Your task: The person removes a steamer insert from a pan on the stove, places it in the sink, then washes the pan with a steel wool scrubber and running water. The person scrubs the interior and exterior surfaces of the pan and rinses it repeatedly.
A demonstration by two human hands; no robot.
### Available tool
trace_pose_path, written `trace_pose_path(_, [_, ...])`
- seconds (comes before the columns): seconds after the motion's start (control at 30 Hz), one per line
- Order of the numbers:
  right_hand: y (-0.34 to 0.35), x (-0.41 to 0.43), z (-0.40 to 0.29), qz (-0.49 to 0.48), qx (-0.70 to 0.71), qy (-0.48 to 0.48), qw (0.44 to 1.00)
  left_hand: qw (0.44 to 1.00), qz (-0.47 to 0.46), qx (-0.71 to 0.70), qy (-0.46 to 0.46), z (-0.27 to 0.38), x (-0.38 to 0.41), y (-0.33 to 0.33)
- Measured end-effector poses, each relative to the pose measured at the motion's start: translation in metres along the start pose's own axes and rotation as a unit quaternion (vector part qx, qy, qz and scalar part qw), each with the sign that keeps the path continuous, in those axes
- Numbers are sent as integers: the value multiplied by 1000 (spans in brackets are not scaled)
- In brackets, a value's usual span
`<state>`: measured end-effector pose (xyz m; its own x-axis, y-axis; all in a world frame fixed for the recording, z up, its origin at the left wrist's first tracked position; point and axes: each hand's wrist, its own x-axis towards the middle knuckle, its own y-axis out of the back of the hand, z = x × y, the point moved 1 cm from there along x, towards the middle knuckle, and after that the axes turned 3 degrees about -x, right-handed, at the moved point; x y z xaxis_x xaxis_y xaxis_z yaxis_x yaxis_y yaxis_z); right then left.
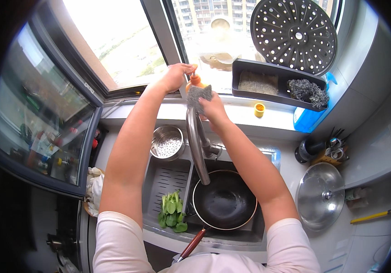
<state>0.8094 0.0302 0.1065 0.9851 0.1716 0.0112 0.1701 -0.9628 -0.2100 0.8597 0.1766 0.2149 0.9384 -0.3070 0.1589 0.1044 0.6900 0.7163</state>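
At the window sill, my left hand [178, 75] has its fingers on the pump head of an orange dish soap bottle [195, 80]. My right hand [213, 106] holds a grey scouring cloth [198, 98] against the front of that bottle, hiding most of it. Below both hands arches the steel faucet [196, 146]. A black wok [224, 201] with a reddish-brown handle lies in the right sink basin, its inside wet. Green leafy vegetables [172, 213] rest in the left basin on a slotted grey drain tray [168, 174].
A steel strainer pot [167, 143] stands behind the left basin. The sill holds a yellow tape roll [259, 110], a black trough [277, 96] with scrubbers, and a blue spray bottle [306, 117]. A glass lid [321, 196] is at right; an open window sash [45, 112] juts in at left.
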Motion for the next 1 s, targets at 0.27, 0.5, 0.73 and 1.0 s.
trace_pose_path(0.27, [-29,33,-5,-91,335,-58,936,994,8,-92,57,6,-13,1])
trace_pose_path(0.5, [-18,28,-2,-105,354,-83,926,999,12,-10,36,-5,-9,-7])
trace_pose_path(0.73, [18,7,15,-63,323,-99,939,999,-8,42,-20,-20,1,-17])
trace_pose_path(1.0, [141,-187,71,54,203,-127,969,993,97,29,-67,27,-191,-9])
